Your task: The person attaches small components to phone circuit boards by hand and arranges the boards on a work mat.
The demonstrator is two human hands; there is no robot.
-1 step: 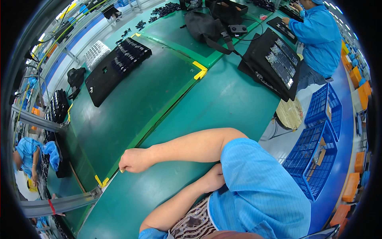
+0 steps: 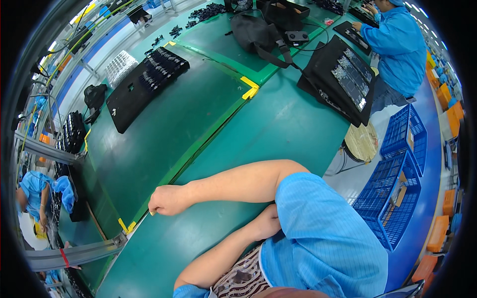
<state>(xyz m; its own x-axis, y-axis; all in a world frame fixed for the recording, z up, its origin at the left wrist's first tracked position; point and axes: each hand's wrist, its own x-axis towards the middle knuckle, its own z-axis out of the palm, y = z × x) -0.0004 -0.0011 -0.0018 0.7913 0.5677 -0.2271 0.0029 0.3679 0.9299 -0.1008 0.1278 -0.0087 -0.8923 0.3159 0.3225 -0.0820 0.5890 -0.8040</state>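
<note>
hands: right hand (image 2: 170, 200) is curled closed beside the near edge of the taped green panel (image 2: 149, 134) — nothing visible in it, palm side hidden. left hand (image 2: 267, 222) is tucked against the right sleeve (image 2: 323, 223); fingers out of sight, can't tell if spread or pinching. panel lies along the surface (image 2: 288, 119), just beyond the right fist.

risks: right forearm lies across the near side, so a careless drag could catch the panel's tape edge and peel it. black board (image 2: 126, 107) with dark parts (image 2: 161, 67) sits well apart from both hands; parts look loose, so a wide sweep or bump could scatter them. black stack (image 2: 325, 64) seems to overhang the right edge — an elbow knock or strap (image 2: 284, 52) snag could tip its panels off.
</note>
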